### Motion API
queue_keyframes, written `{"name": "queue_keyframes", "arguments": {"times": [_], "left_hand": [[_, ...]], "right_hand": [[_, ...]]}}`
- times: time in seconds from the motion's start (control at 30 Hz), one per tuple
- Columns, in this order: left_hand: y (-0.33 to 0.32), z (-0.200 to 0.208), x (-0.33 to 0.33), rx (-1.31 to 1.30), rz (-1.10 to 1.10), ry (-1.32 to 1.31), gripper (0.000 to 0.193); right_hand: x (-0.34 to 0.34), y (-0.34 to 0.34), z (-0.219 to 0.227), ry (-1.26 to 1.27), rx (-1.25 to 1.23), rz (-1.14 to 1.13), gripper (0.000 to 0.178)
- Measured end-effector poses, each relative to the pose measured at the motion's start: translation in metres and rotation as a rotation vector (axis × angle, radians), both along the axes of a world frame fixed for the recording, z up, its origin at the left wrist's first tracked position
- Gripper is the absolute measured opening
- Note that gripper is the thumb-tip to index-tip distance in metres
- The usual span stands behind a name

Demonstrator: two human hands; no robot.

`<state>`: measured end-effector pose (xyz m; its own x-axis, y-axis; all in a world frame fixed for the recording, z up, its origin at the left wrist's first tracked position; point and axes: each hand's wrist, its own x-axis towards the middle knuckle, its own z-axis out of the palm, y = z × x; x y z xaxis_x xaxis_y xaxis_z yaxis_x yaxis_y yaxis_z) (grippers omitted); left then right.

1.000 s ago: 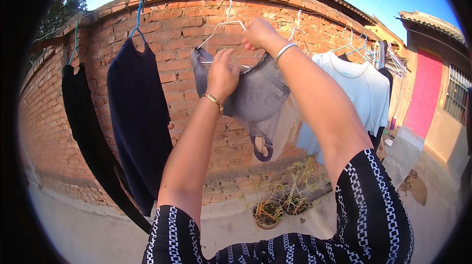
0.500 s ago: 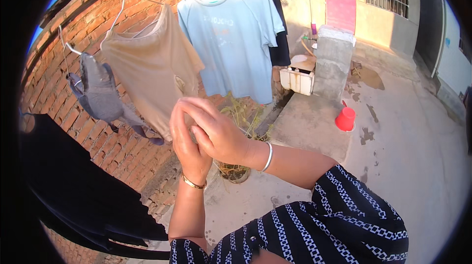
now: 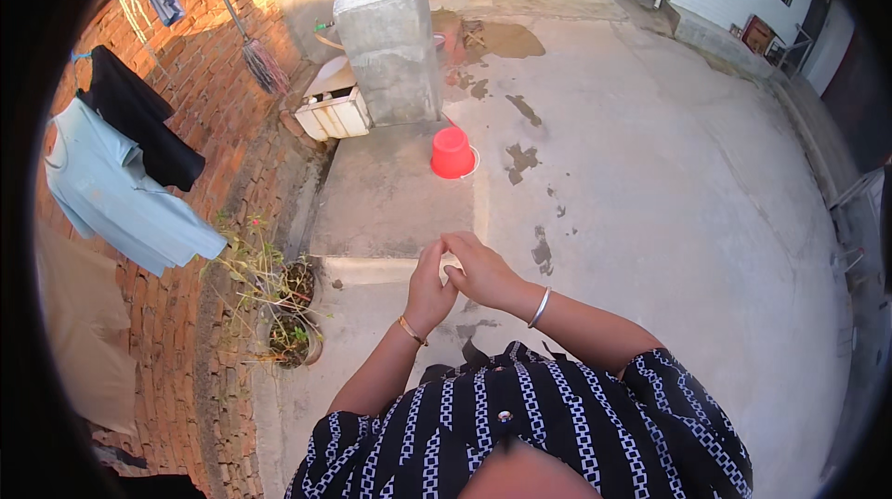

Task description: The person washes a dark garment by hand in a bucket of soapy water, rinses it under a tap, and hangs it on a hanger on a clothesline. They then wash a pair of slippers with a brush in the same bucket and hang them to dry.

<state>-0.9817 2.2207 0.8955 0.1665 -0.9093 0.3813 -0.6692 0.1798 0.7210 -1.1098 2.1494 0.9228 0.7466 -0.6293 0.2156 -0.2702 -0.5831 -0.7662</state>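
Note:
My left hand [image 3: 431, 296] and my right hand [image 3: 485, 274] meet in front of my chest. Their fingers are stretched out, and the fingertips touch at the top with a small gap lower down between the palms. Nothing shows held in either one, though the inner sides of the palms are partly hidden. A gold-coloured bracelet [image 3: 413, 331] circles the left wrist, a silver bangle [image 3: 540, 308] the right. Beyond the hands, out of reach of the fingers, a red bucket [image 3: 452, 153] stands on a concrete slab [image 3: 395, 192], seemingly upside down.
Along the brick wall [image 3: 186, 332] at left hang a light blue T-shirt [image 3: 111, 192], dark clothing [image 3: 139, 123] and a beige garment [image 3: 84, 332]. Potted plants [image 3: 288, 336] stand at its foot. A concrete pillar [image 3: 390, 53] and a white basin [image 3: 334, 113] are farther off; wet patches [image 3: 520, 160] mark the ground.
My view has swung right and down, so the hanging clothes have shifted to the left edge and the bucket towards the middle. Both hands stay together and now appear lower.

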Motion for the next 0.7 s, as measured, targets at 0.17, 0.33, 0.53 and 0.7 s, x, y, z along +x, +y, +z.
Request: {"name": "queue_keyframes", "arguments": {"times": [0.17, 0.33, 0.53, 0.7], "left_hand": [[-0.147, -0.026, -0.041, 0.110, -0.252, 0.044, 0.046], [-0.320, -0.056, -0.052, 0.190, -0.442, 0.085, 0.042], [-0.538, -0.015, -0.056, 0.255, -0.718, 0.032, 0.035], [-0.694, -0.016, -0.037, 0.230, -0.755, 0.008, 0.034]], "right_hand": [[-0.070, -0.129, -0.026, 0.025, 0.083, -0.138, 0.046], [-0.097, -0.274, -0.048, 0.075, 0.143, -0.250, 0.045], [-0.116, -0.458, -0.005, 0.146, 0.168, -0.393, 0.041], [-0.101, -0.607, -0.012, 0.090, 0.200, -0.427, 0.038]]}}
